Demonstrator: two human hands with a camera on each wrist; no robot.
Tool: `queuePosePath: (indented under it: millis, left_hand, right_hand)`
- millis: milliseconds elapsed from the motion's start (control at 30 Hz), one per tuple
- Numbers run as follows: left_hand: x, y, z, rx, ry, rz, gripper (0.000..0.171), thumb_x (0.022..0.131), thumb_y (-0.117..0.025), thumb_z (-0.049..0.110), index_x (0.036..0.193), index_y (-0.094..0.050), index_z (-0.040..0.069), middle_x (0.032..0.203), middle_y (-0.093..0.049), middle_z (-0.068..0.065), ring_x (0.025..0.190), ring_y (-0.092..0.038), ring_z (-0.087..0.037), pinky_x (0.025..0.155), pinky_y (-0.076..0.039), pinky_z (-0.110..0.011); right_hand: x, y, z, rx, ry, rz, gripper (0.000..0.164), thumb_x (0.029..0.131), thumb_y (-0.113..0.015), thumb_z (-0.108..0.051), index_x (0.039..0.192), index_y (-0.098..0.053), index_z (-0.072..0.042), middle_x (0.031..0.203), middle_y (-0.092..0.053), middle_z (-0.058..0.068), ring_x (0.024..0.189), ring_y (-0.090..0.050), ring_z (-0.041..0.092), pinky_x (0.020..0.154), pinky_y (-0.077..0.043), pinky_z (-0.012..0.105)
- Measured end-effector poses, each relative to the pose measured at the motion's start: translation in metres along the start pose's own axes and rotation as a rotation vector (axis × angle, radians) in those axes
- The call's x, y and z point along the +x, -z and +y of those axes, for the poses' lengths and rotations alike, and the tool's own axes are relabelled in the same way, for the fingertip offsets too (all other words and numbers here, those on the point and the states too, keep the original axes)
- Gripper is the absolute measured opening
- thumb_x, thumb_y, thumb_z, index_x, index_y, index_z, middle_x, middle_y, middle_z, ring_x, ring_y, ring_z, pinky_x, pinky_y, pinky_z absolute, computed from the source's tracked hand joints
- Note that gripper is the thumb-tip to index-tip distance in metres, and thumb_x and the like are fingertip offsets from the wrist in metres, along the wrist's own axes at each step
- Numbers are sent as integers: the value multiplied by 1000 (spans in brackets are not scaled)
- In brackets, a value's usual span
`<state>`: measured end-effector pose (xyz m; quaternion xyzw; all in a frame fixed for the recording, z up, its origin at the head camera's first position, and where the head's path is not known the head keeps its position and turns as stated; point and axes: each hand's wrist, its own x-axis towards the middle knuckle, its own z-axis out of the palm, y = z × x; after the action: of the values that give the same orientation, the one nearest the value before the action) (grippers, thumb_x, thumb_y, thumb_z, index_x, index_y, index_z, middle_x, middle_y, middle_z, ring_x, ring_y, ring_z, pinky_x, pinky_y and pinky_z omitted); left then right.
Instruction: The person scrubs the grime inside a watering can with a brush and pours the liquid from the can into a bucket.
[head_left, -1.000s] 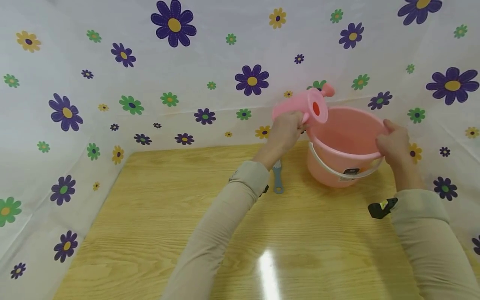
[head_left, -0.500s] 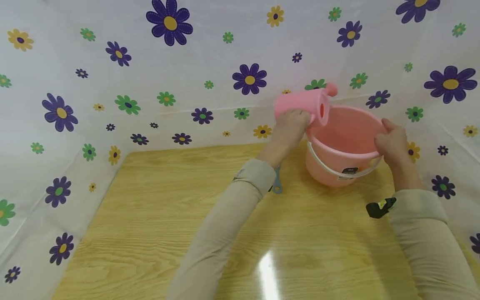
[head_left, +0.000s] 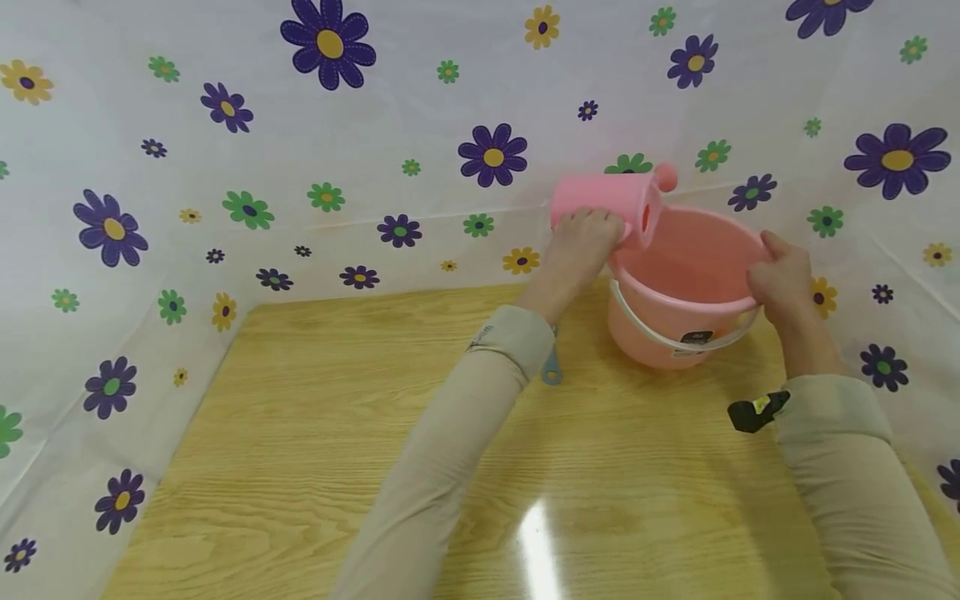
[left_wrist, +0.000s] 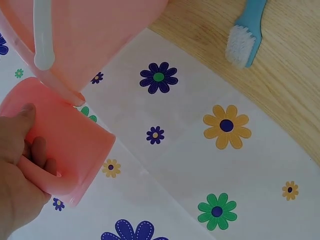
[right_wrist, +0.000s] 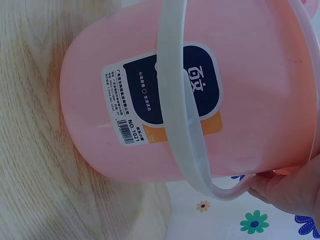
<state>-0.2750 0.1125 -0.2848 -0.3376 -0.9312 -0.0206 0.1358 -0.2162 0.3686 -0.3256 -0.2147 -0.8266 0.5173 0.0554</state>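
Note:
My left hand point(head_left: 585, 246) grips the handle of a pink watering can point(head_left: 603, 193), tipped on its side at the bucket's left rim. The can's round sprinkler head points right, over the rim's far side. In the left wrist view my fingers curl through the handle of the watering can point(left_wrist: 65, 145). My right hand point(head_left: 783, 279) holds the right rim of the pink bucket point(head_left: 660, 329), thumb on top. A white bail handle point(right_wrist: 172, 95) hangs down across the bucket's labelled front. The bucket stands on the table, and its bottom inside is hidden.
A blue brush point(left_wrist: 247, 35) with white bristles lies on the wooden table point(head_left: 360, 400) left of the bucket, partly behind my left sleeve in the head view. A flower-print sheet point(head_left: 420, 108) walls the back and sides.
My left hand has tipped the watering can further, from slanting to nearly level, its mouth turning toward the bucket. My right hand keeps its hold on the rim.

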Motion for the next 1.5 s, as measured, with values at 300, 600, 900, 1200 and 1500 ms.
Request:
queuePosePath:
  millis: [300,600,900,1200,1500]
  left_hand:
    - [2,0,-3,79,-58,25,14,102,-55,13,111,-64,18,110,-65,2,101,-57,-16,91,-46,-30]
    - [2,-1,-2,82,-74,20,15,101,-56,12,113,-64,18,111,-64,3,101,-56,-15,92,-45,-28]
    - [2,-2,-1,111,-83,15,17,101,-56,10,112,-63,20,113,-64,4,105,-55,-16,90,-43,-30]
    - [4,-3,0,196,-118,16,21,101,-54,9,115,-64,22,116,-65,3,107,-57,-18,89,-44,-32]
    - [5,-3,0,211,-126,19,22,102,-53,9,114,-64,23,116,-65,3,107,-57,-19,88,-43,-33]
  right_hand:
    - [0,-3,0,90,19,16,56,103,-23,-14,156,-8,-15,164,-5,7,151,-4,29,119,-14,41]
    - [-2,-5,3,125,-6,17,54,106,-21,-22,158,-7,-16,165,-3,7,151,-7,30,118,-21,40]
    - [-2,-4,3,156,9,9,54,106,-21,-20,158,-7,-15,165,-3,8,151,-8,30,117,-21,39]
    - [-1,-5,4,139,22,9,53,107,-21,-23,158,-6,-15,165,-3,7,151,-8,30,118,-21,40]
    - [1,-6,5,123,21,22,53,107,-21,-24,158,-7,-16,165,-4,7,151,-11,31,116,-24,41]
